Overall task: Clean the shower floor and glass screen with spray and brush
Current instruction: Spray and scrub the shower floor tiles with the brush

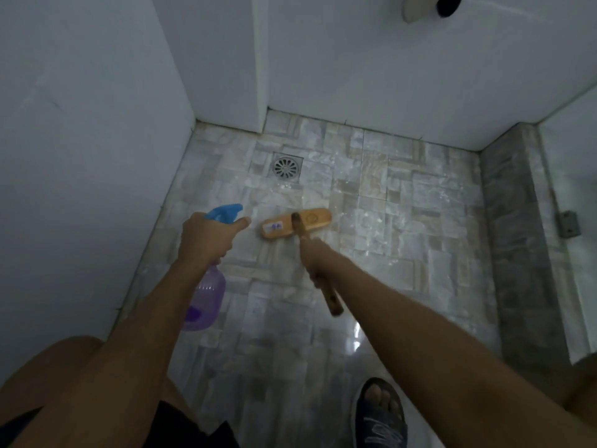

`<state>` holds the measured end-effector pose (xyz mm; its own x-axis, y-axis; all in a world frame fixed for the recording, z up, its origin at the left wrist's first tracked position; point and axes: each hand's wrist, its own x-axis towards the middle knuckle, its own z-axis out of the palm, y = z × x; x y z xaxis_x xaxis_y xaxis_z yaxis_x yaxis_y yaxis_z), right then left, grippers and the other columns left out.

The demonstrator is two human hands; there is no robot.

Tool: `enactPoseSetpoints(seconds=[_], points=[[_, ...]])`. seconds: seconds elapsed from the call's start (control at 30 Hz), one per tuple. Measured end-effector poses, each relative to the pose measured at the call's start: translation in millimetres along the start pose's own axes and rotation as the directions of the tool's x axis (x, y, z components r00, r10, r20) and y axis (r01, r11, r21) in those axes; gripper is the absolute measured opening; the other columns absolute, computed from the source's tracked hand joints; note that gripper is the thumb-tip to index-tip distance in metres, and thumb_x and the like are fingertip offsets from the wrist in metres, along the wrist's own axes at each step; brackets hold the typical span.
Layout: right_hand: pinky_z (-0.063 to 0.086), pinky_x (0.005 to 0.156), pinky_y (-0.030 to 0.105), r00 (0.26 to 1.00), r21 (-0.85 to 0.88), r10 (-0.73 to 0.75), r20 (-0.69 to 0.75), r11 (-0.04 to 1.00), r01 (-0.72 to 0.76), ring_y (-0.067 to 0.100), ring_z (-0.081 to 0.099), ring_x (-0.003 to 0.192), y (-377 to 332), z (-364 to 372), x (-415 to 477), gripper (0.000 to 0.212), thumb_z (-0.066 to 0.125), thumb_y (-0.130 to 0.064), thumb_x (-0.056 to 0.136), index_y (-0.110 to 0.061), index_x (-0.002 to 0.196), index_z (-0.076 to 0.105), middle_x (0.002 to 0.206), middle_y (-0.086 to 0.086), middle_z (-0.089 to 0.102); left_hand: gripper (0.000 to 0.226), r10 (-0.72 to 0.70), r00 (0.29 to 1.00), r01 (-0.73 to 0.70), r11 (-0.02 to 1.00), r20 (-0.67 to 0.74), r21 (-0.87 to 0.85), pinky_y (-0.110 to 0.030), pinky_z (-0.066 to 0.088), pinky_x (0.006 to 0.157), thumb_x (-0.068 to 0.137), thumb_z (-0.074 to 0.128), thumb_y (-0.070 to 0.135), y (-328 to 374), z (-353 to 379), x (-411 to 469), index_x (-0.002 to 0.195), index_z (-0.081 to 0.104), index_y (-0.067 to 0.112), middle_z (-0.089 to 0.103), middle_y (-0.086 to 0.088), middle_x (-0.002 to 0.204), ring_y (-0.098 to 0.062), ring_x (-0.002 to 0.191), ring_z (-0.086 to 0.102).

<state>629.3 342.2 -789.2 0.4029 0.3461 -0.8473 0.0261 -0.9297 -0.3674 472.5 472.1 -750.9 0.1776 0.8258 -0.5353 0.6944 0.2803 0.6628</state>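
Wooden brush [296, 225] head down on the wet tiled shower floor [403, 227], spray bottle [206, 286] held beside it.

Right hand [318, 258] is wrapped round the brush handle, with the head lying flat on the tiles a little nearer than the round metal drain [285, 167]. Left hand [206, 236] grips the neck of the purple bottle, thumb by its blue trigger top, the nozzle pointing toward the brush. A sandalled foot [379, 412] stands on the floor at the near edge.
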Motion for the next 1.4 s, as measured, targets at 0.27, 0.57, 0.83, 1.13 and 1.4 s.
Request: enactPoseSetpoints(seconds=[0.27,0.57,0.83,1.13,1.4], points=[[0.058,0.057,0.039,0.999,0.046,0.003,-0.039,0.999,-0.001,0.025,0.051,0.052,-5.0,-11.9,-4.8,0.037,0.037,0.002,0.103,0.0,0.139,0.043,0.075,0.013,0.048,0.048,0.088,0.993,-0.09,0.996,0.079,0.02,-0.023,0.05,0.043,0.072,0.084,0.047,8.4,7.4,-11.1,0.095,0.068,0.009,0.074,-0.008,0.078,-0.013,0.048,0.059],[0.05,0.047,0.037,0.977,0.109,0.178,-0.116,0.98,-0.165,0.03,0.057,0.064,81.7,-17.5,-14.5,0.05,0.029,-0.047,0.107,-0.005,0.124,0.05,0.098,0.017,0.058,0.048,0.154,0.969,-0.182,0.974,0.193,0.135,-0.033,0.059,0.058,0.07,0.084,0.05,8.1,21.9,-9.4,0.086,0.071,0.007,0.075,-0.011,0.076,-0.019,0.054,0.067],[0.053,0.057,0.041,0.993,0.128,0.014,-0.121,0.992,0.002,0.027,0.051,0.05,-1.1,-74.3,56.3,0.044,0.026,-0.005,0.103,-0.006,0.146,0.037,0.072,0.018,0.054,0.04,0.18,0.969,-0.196,0.976,0.167,0.09,-0.032,0.057,0.061,0.076,0.084,0.042,1.1,18.1,-14.3,0.09,0.072,0.007,0.074,-0.011,0.08,-0.021,0.058,0.065],[0.054,0.052,0.036,0.992,0.081,0.113,-0.061,0.991,-0.108,0.025,0.055,0.062,85.9,-8.3,-27.8,0.051,0.026,-0.051,0.106,-0.009,0.123,0.048,0.093,0.014,0.058,0.04,0.175,0.973,-0.191,0.977,0.153,0.096,-0.041,0.061,0.069,0.076,0.084,0.04,7.5,27.3,-8.9,0.086,0.07,0.003,0.073,-0.013,0.078,-0.027,0.066,0.07],[0.049,0.045,0.031,0.992,0.138,0.078,-0.102,0.988,-0.063,0.024,0.052,0.055,33.3,-32.7,21.8,0.052,0.029,-0.046,0.106,-0.006,0.134,0.045,0.084,0.017,0.054,0.041,0.011,0.998,-0.005,0.995,0.062,-0.096,-0.024,0.043,0.041,0.078,0.081,0.034,-2.2,20.9,3.0,0.1,0.069,0.002,0.066,-0.007,0.064,-0.016,0.042,0.054]])
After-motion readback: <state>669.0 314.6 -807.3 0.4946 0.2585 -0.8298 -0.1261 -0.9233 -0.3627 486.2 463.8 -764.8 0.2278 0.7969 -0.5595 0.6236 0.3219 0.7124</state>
